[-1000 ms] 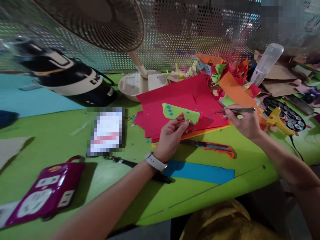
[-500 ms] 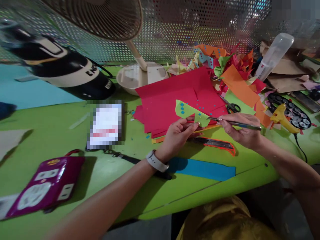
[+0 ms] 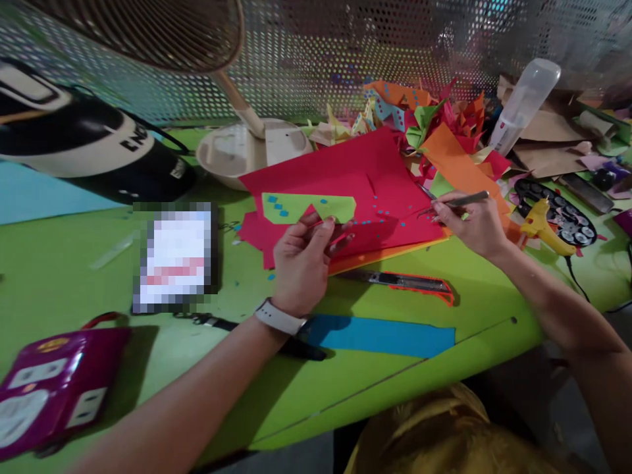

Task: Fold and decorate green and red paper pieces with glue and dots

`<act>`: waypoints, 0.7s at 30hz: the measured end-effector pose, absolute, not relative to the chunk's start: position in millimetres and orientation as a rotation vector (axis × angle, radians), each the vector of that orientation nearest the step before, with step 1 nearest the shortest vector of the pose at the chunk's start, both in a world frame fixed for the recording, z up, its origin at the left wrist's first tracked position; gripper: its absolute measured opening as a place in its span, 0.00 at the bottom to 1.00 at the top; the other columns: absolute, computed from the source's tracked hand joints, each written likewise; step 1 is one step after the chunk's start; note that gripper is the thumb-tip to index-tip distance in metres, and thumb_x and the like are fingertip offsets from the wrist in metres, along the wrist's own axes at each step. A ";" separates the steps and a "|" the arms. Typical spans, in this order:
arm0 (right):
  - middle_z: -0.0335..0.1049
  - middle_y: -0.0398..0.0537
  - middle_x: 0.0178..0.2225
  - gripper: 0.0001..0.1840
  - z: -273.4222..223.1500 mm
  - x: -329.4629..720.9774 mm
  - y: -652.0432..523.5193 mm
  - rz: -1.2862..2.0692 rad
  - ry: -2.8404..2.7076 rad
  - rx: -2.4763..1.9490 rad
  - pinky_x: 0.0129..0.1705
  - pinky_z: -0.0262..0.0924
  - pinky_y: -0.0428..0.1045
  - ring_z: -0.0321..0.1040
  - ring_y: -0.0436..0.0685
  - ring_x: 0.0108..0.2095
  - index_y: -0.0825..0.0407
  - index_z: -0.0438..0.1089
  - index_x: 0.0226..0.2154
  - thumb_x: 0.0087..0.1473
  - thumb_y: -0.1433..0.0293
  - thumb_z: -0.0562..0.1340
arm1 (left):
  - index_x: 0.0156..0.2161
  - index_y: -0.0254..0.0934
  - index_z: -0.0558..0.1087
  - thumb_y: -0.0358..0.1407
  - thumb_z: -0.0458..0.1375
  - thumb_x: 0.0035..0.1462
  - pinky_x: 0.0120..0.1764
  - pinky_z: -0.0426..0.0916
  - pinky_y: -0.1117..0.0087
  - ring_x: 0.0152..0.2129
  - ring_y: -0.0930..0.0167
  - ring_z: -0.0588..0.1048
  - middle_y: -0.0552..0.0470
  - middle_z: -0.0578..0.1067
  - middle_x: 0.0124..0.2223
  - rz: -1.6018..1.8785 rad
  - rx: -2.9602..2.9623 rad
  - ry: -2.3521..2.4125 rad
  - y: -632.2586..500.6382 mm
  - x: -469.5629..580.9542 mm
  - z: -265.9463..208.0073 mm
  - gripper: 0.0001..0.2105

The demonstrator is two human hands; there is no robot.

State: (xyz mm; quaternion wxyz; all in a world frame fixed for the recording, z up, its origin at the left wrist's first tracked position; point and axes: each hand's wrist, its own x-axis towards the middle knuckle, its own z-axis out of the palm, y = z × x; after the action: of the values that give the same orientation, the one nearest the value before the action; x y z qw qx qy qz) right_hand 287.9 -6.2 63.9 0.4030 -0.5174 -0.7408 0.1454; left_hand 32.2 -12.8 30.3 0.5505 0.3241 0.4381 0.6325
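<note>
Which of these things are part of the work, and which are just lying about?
Apparently in use: green paper in the left hand; tweezers in the right hand; blue bits on red paper.
Probably lying about: purple pouch; black bottle; fan; glue gun.

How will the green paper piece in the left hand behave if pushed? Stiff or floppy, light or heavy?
Probably very light: the left hand holds the green paper piece by its lower edge alone. It seems fairly stiff, as its free end juts out without visible droop, but may bend where that edge is notched.
</note>
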 end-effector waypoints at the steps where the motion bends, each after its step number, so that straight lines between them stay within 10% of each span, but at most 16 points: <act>1: 0.78 0.50 0.32 0.15 61.3 285.1 -7.7 0.389 -1.884 -1.277 0.31 0.69 0.48 0.75 0.53 0.29 0.53 0.77 0.35 0.60 0.60 0.60 | 0.34 0.43 0.72 0.36 0.72 0.44 0.37 0.75 0.66 0.37 0.66 0.81 0.61 0.78 0.32 1.509 0.753 1.037 -12.0 31.2 30.8 0.13; 13: 0.79 0.46 0.38 0.09 32.7 257.6 -14.3 0.618 -1.868 -1.054 0.41 0.73 0.51 0.78 0.54 0.38 0.48 0.75 0.40 0.59 0.64 0.62 | 0.33 0.42 0.70 0.37 0.72 0.41 0.39 0.76 0.68 0.35 0.68 0.81 0.58 0.77 0.32 1.507 0.718 1.013 -4.8 30.8 23.2 0.16; 21: 0.77 0.47 0.30 0.18 49.0 272.6 3.8 0.646 -1.581 -1.166 0.30 0.74 0.48 0.76 0.53 0.27 0.52 0.74 0.36 0.56 0.53 0.64 | 0.32 0.41 0.69 0.34 0.69 0.46 0.44 0.75 0.61 0.36 0.67 0.81 0.57 0.77 0.33 1.509 0.681 0.987 -0.3 29.8 19.5 0.12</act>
State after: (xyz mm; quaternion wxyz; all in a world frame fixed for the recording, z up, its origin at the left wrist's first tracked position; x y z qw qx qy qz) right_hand 272.6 3.8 49.0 0.5114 -0.4844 -0.6570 0.2685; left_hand 29.8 -0.3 19.5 0.5705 0.2900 0.4205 0.6431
